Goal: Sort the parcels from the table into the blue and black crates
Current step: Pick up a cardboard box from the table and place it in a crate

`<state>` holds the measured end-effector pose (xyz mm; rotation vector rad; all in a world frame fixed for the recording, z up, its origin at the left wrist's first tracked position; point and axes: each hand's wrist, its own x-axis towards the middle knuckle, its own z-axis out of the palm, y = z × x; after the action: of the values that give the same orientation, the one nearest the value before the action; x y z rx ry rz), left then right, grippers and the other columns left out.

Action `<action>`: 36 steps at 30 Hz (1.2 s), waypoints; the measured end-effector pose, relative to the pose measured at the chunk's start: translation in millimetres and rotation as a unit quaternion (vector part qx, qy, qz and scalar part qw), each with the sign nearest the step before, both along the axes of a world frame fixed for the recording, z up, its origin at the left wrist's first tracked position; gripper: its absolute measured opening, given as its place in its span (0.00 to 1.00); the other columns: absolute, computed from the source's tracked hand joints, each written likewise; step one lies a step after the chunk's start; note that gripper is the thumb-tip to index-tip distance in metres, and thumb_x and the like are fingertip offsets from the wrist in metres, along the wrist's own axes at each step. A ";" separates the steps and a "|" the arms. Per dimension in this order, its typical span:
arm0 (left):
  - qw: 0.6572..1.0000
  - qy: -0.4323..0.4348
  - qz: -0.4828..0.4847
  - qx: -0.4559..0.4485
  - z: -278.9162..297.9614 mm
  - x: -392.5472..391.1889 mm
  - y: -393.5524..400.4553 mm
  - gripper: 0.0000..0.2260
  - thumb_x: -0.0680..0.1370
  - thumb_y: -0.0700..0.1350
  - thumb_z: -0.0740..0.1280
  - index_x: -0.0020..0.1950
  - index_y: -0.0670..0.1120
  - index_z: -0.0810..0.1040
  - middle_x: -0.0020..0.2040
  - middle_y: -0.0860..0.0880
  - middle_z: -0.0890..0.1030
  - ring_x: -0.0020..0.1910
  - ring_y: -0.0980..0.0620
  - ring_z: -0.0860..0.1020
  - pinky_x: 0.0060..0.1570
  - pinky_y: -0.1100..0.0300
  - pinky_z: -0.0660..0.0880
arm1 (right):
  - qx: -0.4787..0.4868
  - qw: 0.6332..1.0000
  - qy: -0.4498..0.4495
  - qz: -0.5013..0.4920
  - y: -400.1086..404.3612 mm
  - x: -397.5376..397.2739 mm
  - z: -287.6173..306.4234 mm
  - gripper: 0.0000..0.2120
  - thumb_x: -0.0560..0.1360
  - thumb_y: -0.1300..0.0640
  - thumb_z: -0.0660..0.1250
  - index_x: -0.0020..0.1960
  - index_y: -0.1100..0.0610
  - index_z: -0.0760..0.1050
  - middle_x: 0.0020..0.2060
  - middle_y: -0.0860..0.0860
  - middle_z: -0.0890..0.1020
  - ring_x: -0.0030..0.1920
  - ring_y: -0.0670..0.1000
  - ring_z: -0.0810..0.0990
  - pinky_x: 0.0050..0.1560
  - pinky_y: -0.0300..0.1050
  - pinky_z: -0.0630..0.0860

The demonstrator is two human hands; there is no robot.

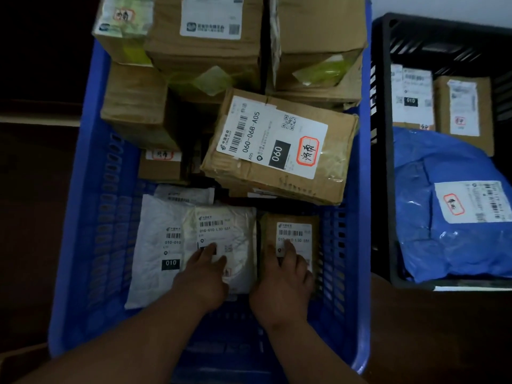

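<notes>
Parcels fill blue crate (pixel 91 217); left hand (pixel 203 278) and right hand (pixel 282 284) rest flat, fingers apart.

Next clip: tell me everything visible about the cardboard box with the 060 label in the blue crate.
The cardboard box with the 060 label is brown corrugated card, creased and dented at its edges, with clear tape along its seams. Its white shipping label shows barcodes, "060-06B-A05", a black "060" block, a QR code and a red-outlined handwritten sticker. It lies label-up, skewed and slightly tilted, in the middle of the blue crate, resting on other parcels beneath it, with taller boxes behind. Neither hand touches it.
</notes>
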<state>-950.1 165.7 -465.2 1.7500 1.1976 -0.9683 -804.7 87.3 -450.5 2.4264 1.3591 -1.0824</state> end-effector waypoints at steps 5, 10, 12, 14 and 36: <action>0.999 0.010 0.012 -0.029 -12.0 -4.4 6.0 0.33 0.81 0.55 0.60 0.80 0.48 0.46 0.79 0.48 0.37 0.78 0.46 0.40 0.77 0.51 0.45 | 0.051 0.997 -0.043 0.047 9.8 -10.1 -2.3 0.42 0.63 0.50 0.74 0.72 0.62 0.67 0.76 0.61 0.61 0.74 0.63 0.64 0.71 0.63 0.59; 0.996 -0.027 0.079 -0.033 -27.0 -18.2 0.8 0.33 0.81 0.51 0.62 0.80 0.47 0.47 0.78 0.46 0.37 0.78 0.47 0.43 0.76 0.59 0.43 | 0.046 0.997 -0.022 0.056 20.5 10.2 -15.5 0.44 0.71 0.49 0.66 0.79 0.54 0.45 0.79 0.55 0.41 0.78 0.61 0.42 0.75 0.64 0.43; 0.992 -0.049 0.113 -0.035 -30.9 -25.7 0.2 0.32 0.80 0.50 0.63 0.80 0.48 0.50 0.78 0.47 0.39 0.77 0.48 0.46 0.74 0.63 0.44 | 0.023 0.998 -0.031 0.047 22.1 18.7 -20.5 0.45 0.74 0.46 0.63 0.79 0.49 0.37 0.78 0.51 0.35 0.78 0.58 0.38 0.75 0.65 0.45; 0.990 -0.068 0.122 -0.014 -31.7 -28.8 0.8 0.29 0.80 0.50 0.64 0.79 0.49 0.57 0.78 0.47 0.44 0.76 0.49 0.52 0.73 0.65 0.49 | 0.023 0.999 -0.034 0.032 27.9 14.8 -16.3 0.45 0.72 0.48 0.65 0.79 0.50 0.39 0.78 0.52 0.38 0.78 0.58 0.40 0.74 0.65 0.45; 0.896 -0.181 0.380 0.144 -40.3 -75.3 36.8 0.35 0.81 0.40 0.61 0.77 0.62 0.42 0.80 0.47 0.47 0.75 0.54 0.55 0.73 0.56 0.56 | -0.011 0.951 0.080 0.299 42.6 -64.7 -59.7 0.42 0.75 0.46 0.66 0.76 0.35 0.39 0.78 0.56 0.40 0.75 0.62 0.29 0.69 0.66 0.29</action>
<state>-1025.5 202.5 -505.6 1.3752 1.6288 0.0016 -869.4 129.9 -510.2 1.7340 1.9376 -1.1178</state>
